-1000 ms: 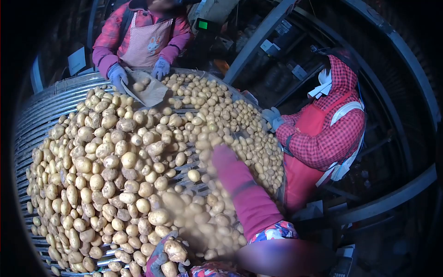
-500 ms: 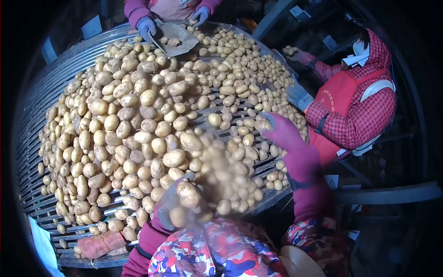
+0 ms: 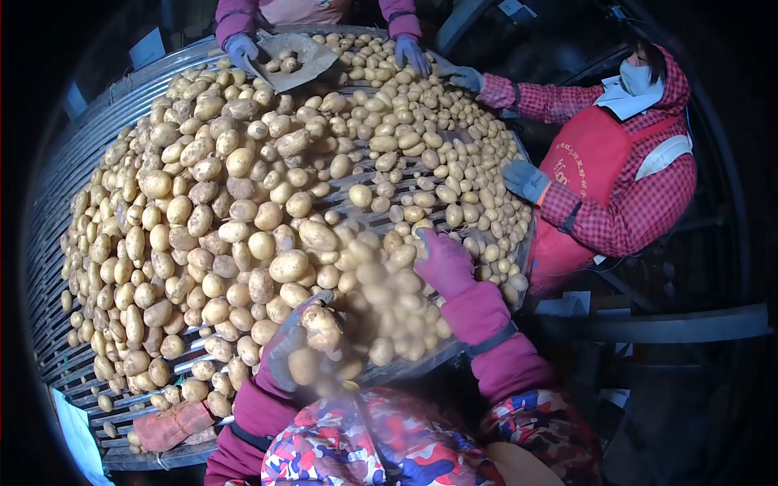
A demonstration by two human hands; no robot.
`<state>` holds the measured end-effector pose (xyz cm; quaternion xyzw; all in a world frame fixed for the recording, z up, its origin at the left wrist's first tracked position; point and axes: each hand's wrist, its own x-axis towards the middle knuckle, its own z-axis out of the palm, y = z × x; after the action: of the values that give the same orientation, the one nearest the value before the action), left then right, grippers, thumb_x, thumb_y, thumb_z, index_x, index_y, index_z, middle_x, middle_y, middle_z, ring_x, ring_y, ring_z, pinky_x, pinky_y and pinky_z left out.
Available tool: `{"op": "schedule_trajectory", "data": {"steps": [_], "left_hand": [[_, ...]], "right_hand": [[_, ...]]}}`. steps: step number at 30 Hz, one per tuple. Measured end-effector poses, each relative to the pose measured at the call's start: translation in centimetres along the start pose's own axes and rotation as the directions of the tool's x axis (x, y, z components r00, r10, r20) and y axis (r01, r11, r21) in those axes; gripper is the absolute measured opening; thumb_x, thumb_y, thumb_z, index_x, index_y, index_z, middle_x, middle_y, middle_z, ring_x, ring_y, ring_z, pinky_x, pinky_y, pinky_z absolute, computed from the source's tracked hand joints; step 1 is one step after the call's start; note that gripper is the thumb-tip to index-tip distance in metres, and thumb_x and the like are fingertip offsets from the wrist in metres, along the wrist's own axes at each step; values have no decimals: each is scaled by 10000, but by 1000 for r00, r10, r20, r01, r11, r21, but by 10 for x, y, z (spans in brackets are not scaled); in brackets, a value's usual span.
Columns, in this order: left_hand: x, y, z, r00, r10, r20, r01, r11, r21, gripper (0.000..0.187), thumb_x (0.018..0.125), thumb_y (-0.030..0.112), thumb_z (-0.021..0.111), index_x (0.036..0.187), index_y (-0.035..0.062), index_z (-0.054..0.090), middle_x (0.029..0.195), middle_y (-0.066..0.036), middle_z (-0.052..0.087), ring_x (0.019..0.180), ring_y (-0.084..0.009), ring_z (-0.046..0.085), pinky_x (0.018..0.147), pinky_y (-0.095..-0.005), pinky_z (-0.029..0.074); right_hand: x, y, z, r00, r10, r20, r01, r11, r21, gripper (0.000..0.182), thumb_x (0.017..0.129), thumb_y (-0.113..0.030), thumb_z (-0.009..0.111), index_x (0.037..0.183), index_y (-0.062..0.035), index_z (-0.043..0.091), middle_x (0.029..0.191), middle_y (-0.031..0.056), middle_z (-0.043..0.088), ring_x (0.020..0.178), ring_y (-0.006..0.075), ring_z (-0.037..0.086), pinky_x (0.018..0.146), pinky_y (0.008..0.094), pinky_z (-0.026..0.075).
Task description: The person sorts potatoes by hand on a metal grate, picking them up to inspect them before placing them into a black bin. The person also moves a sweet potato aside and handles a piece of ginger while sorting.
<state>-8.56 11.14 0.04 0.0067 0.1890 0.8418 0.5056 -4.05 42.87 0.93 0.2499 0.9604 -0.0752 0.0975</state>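
My left hand (image 3: 282, 350), in a greyish glove, is closed around a large knobbly potato (image 3: 322, 327) at the near edge of the heap. A second, blurred potato (image 3: 303, 366) rests against its palm. To the right, my right hand (image 3: 446, 263), in a purple glove, reaches over the small potatoes with its fingers curled at a potato (image 3: 421, 226); the fingertips are partly hidden. Bigger potatoes form a tall heap (image 3: 207, 219) left of my hands. A hazy smear blurs the potatoes between my hands.
Potatoes lie on a slatted table (image 3: 57, 316). At the far side, a co-worker's gloved hand (image 3: 241, 50) holds a scoop (image 3: 304, 65) with several potatoes. Another person in a red apron (image 3: 571, 174) stands right, both hands at the potatoes. A reddish cloth bundle (image 3: 172, 425) lies near left.
My right hand has moved left and nearer to me. My left hand has shifted slightly, still with its potatoes. The far co-worker's free hand and the right-hand person's far hand have reached over the small potatoes.
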Motion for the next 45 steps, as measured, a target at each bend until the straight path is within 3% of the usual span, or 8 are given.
{"op": "schedule_trajectory", "data": {"steps": [9, 15, 25, 28, 33, 35, 37, 45], "left_hand": [[-4, 0, -1, 998, -38, 47, 39, 999, -26, 650, 966, 360, 526, 1497, 24, 356, 1171, -120, 613, 900, -227, 633, 720, -337, 536], [-2, -2, 16, 999, -30, 14, 27, 982, 190, 681, 935, 355, 557, 1497, 25, 362, 1180, -101, 608, 865, -212, 632, 651, -297, 518], [-4, -4, 4, 998, -54, 20, 33, 831, 556, 479, 991, 285, 538, 1404, 48, 481, 1030, -54, 601, 816, -135, 586, 716, -271, 512], [14, -25, -53, 985, -174, 2, 167, 947, 274, 421, 1041, 205, 474, 1446, 89, 460, 1136, -86, 626, 968, -204, 624, 735, -332, 558], [12, -19, -18, 993, -102, 62, 48, 821, 569, 629, 970, 396, 585, 1467, 49, 416, 1062, -48, 625, 851, -159, 632, 667, -266, 524], [5, -17, -18, 994, -57, 89, -2, 830, 558, 374, 1027, 153, 511, 1378, 23, 517, 1171, -55, 626, 1037, -156, 608, 910, -287, 503], [-2, -15, 5, 997, -59, 51, 22, 837, 547, 472, 987, 229, 588, 1401, 23, 492, 1176, -79, 623, 1035, -189, 614, 890, -315, 519], [24, -26, -39, 985, -169, 25, 126, 817, 563, 686, 911, 368, 602, 1467, 11, 418, 1285, -121, 600, 1028, -206, 631, 823, -312, 535]], "right_hand": [[-19, -12, 12, 984, -21, -175, -1, 993, -121, 537, 778, -234, 713, 1275, -107, 553, 1102, 168, 633, 977, 364, 631, 822, 478, 514], [-28, 0, 16, 995, 29, -92, 47, 690, 723, 703, 738, -114, 779, 1388, -58, 518, 1319, 143, 604, 1215, 238, 562, 1025, 384, 461], [-9, -6, 22, 991, 88, 105, -104, 982, 160, 802, 671, -325, 798, 1413, -201, 520, 1510, 105, 411, 1296, 347, 513, 1052, 450, 462], [2, 17, 57, 999, 27, -29, -16, 947, 322, 694, 721, -284, 793, 1357, -138, 558, 1418, 124, 495, 1273, 306, 527, 1048, 409, 464], [-22, 15, 37, 952, 302, 48, -297, 876, 381, 770, 685, -308, 842, 1382, -157, 553, 1420, 168, 499, 1300, 313, 516, 1033, 446, 475], [-59, 48, 47, 986, -31, -161, 162, 30, 986, 471, 926, -173, 650, 1374, -73, 545, 1386, 94, 557, 1263, 214, 543, 1023, 364, 485], [-75, 56, 55, 1000, -12, -22, 4, -784, 621, 486, 970, -268, 569, 1423, -104, 503, 1452, 74, 515, 1297, 227, 524, 1097, 424, 416], [-173, 76, 46, 925, 172, -338, 249, -948, 200, 616, 906, -367, 631, 1449, -129, 462, 1521, 107, 409, 1410, 372, 340, 1154, 556, 296]]}}
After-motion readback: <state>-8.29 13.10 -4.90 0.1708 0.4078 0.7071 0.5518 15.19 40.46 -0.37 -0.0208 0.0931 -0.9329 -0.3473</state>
